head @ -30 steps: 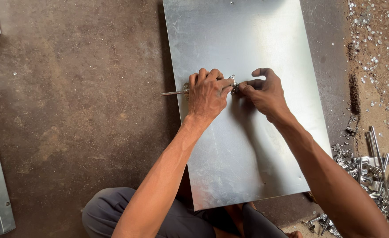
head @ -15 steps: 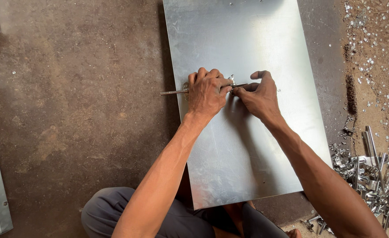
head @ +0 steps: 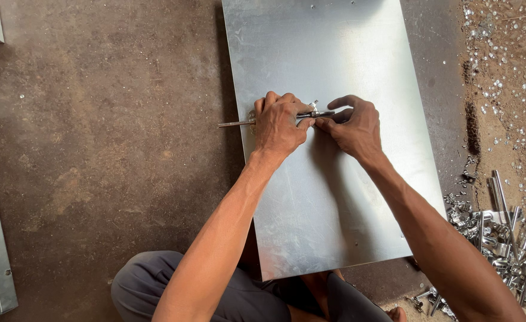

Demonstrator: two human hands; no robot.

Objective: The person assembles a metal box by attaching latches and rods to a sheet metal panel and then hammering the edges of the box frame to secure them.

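Head view: hands (head: 278, 125) on metal tool (head: 239, 123)

The left hand (head: 278, 125) is covering the middle of the slim metal tool (head: 234, 123), hiding how it is gripped. The metal sheet (head: 334, 209) is running off the top edge. The pile of metal parts (head: 501, 232) is being cut off at the right edge.
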